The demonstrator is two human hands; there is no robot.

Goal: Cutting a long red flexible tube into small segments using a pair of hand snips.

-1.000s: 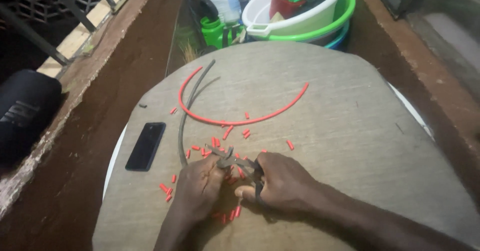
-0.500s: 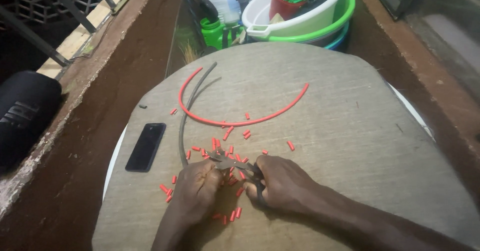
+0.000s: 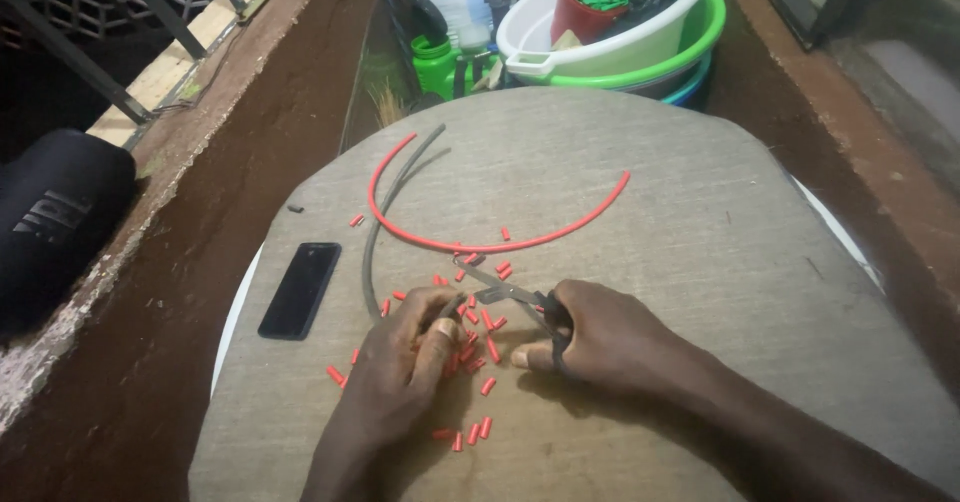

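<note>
From the head camera, looking down, the right hand (image 3: 610, 347) is holding a pair of scissors (image 3: 510, 297), with its fingers closed through the dark handles. The thin blades are pointing up and to the left, toward a long red tube (image 3: 520, 242) that is lying in a big curve on the grey round table (image 3: 700, 212). The left hand (image 3: 405, 362) is curling its fingers down onto the table, just beside the scissors, and I cannot tell if it is pinching anything. Lots of small red tube pieces (image 3: 490, 347) are lying around and between both hands (some are hiding under the fingers). A grey tube (image 3: 372, 242) is lying next to the red one. A black phone (image 3: 300, 289) is resting to the left, well apart from the hands.
</note>
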